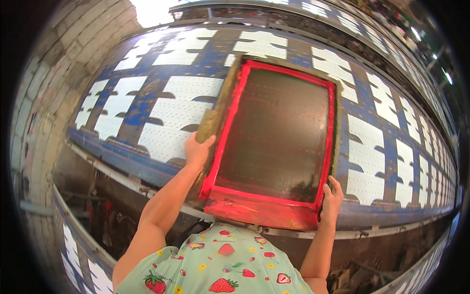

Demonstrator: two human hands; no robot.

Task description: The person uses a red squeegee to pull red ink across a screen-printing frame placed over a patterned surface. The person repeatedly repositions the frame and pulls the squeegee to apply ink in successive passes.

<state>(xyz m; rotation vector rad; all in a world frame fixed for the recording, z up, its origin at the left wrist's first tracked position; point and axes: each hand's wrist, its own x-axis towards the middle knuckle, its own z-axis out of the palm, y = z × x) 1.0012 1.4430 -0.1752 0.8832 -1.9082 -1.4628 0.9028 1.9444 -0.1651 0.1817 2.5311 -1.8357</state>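
A large screen frame [274,137] with a dark mesh, a red-smeared border and worn greenish outer edges lies over a long printing table [133,156] in front of me. My left hand [199,147] is closed on its left side, at a yellowish block [209,121]. My right hand [332,201] grips the lower right side, fingers bent round the edge. Beside the frame, white cut pieces [364,152] with small printed marks are laid in rows on the blue, stained tabletop. Whatever lies directly under the frame is hidden.
A concrete block wall [54,68] stands at the left. More long tables with white pieces [352,27] run behind this one, and another [73,245] is at the lower left. A metal rail [117,179] follows the near edge, with a dark gap below.
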